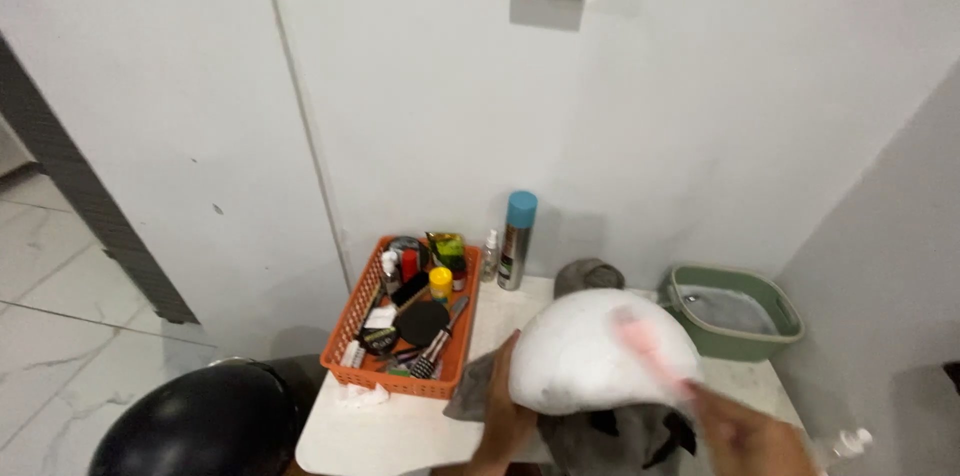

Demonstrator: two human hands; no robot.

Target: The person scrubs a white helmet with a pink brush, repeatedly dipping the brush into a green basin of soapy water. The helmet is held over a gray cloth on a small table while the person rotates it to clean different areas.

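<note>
Two hands are busy at the near edge of a small white worktop (400, 431) pushed against a white wall. At the back there's an orange slotted plastic basket (352, 321) crammed with small stuff: a yellow-capped little bottle (440, 284), a red tube, a round black lid, brushes. Just right of it stands a tall silver spray can with a light blue cap (517, 239), with a small clear pump bottle (490, 255) beside it. Over by the right wall sits a green plastic basin (733, 311).

Left hand (508, 414) is wrapped around the left side of a white foam-covered rounded helmet-like object (590, 351), fingers curled, with grey cloth (480, 388) under it. Right hand (745, 428) is clenched on a pink brush (645, 344), blurred, its end touching the foam. A glossy black helmet (200, 426) sits at lower left.
</note>
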